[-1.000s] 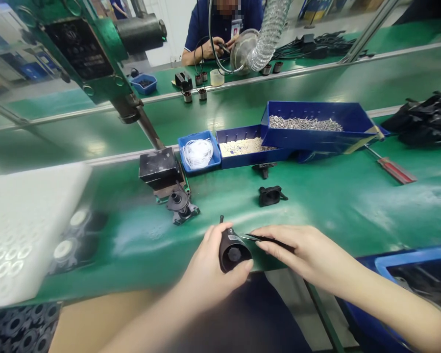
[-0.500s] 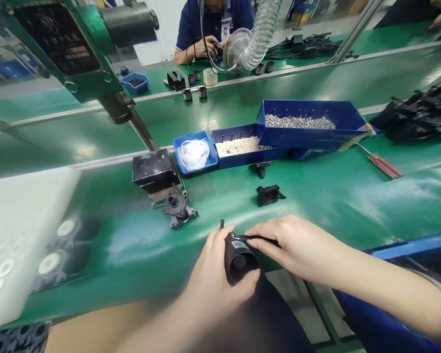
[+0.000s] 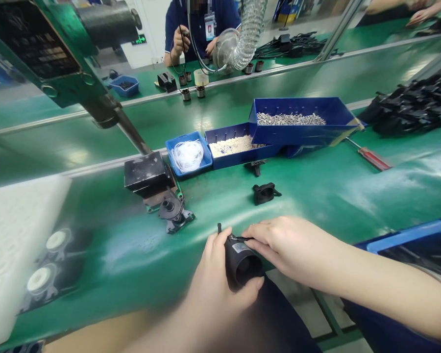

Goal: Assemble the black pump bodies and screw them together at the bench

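My left hand (image 3: 220, 274) is wrapped round a black cylindrical housing (image 3: 238, 262) with a small pale label, its open end tilted toward me. The fingers of my right hand (image 3: 272, 242) pinch a thin dark tool or strip (image 3: 242, 239) whose tip meets the top edge of the housing near a small metal piece. What exactly it is, I cannot make out. Beyond my hands a black plastic part (image 3: 265, 193) and a smaller one (image 3: 255, 167) lie on the green mat. A grey-black bracket part (image 3: 173, 211) rests at the foot of the press.
A press (image 3: 147, 171) stands at left. Behind are blue bins of white tubing (image 3: 187, 156), beige pieces (image 3: 233, 145) and screws (image 3: 290, 119). A red screwdriver (image 3: 374, 159) and black parts (image 3: 415, 105) lie right. Across the bench sits a person (image 3: 202, 29); another's hands show at top right.
The whole view has shifted slightly. The housing's open end has turned a little in my left hand. Across the bench, the person's hand has risen with a dark cable.
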{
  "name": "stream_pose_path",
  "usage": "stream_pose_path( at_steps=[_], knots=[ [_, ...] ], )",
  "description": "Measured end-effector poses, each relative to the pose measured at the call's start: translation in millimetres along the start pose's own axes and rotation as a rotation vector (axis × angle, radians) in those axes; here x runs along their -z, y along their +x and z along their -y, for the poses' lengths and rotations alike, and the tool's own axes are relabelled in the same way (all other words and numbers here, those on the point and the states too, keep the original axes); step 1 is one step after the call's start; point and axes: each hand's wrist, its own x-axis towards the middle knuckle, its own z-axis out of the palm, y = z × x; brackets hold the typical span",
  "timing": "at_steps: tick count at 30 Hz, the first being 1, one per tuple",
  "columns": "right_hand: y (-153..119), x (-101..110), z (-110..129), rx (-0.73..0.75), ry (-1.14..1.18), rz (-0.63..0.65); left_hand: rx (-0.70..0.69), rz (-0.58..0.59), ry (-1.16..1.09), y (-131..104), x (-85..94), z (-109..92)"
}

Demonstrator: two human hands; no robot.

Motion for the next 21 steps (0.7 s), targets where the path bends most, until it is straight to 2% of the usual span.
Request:
stream_pose_path(
  at_steps=[9,16,21],
  knots=[
    [5.6,5.8,-10.3,-0.005,0.156,0.074,-0.018,-0.006,-0.026,-0.8,1.7,3.1],
    [-1.6,-1.6,-4.9,-0.006,0.066,0.003,-0.045,-0.026,-0.034,-1.6,-0.6,5.5],
    [-0.5,-2.2,-4.8,-0.015,0.076,0.023,-0.061,-0.039,-0.013,-1.1,-2.7,6.6]
  ],
)
